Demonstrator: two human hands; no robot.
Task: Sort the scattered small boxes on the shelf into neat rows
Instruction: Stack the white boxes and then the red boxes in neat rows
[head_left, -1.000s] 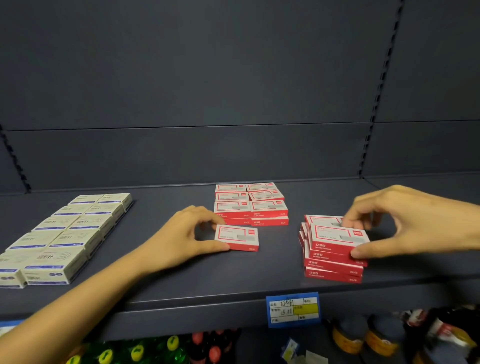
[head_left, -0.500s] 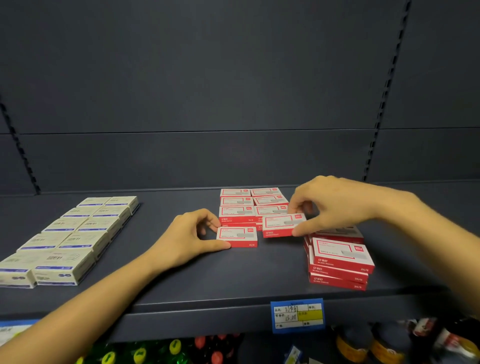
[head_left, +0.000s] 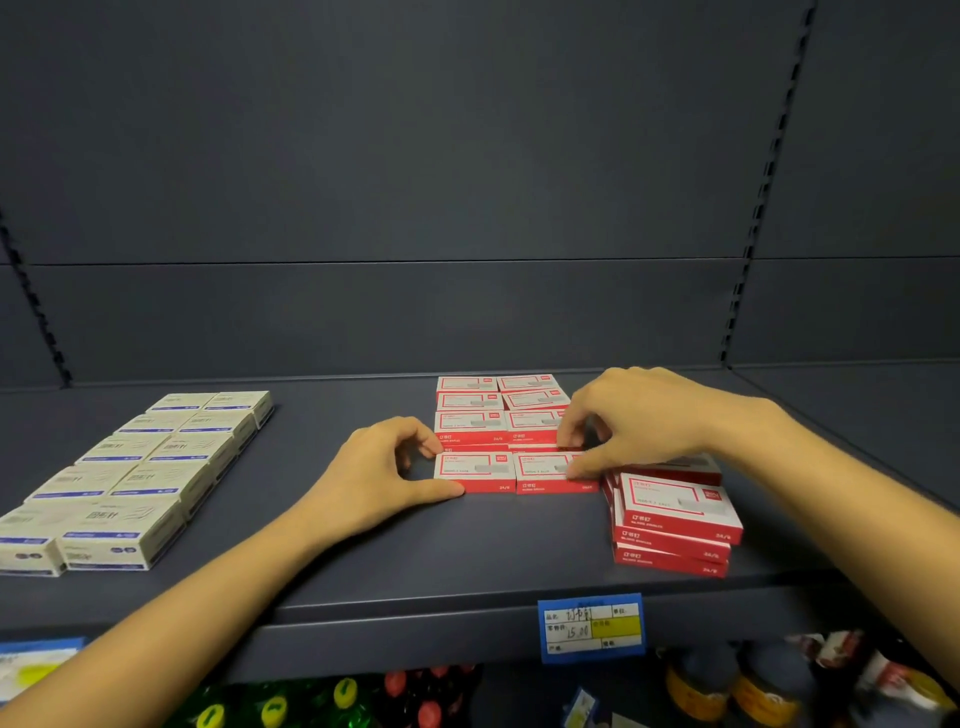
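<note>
The left hand (head_left: 379, 475) was clamped on the left front box (head_left: 474, 472), thumb at its front edge and fingers curled at its far corner. The right hand (head_left: 631, 421) pinched the right front box (head_left: 555, 472) between thumb and fingertips, seating it flush against its neighbour. Both boxes lay on the shelf (head_left: 467, 561), just in front of the red rows (head_left: 498, 408).

Risks, as judged:
- The right forearm passed directly above the loose stack (head_left: 672, 525), whose boxes sat skewed on one another near the shelf edge. A careless withdrawal could knock the top box off.
- Uneven pressure from either hand could skew the front pair or push the rows behind out of line.

Legible markings: the red boxes carried "24/6" on their front faces; other print was too small to read. The blue price tag (head_left: 591, 627) showed handwriting, apparently "15.00". The white boxes (head_left: 140, 467) at left bore blue bands; their text was unreadable.
</note>
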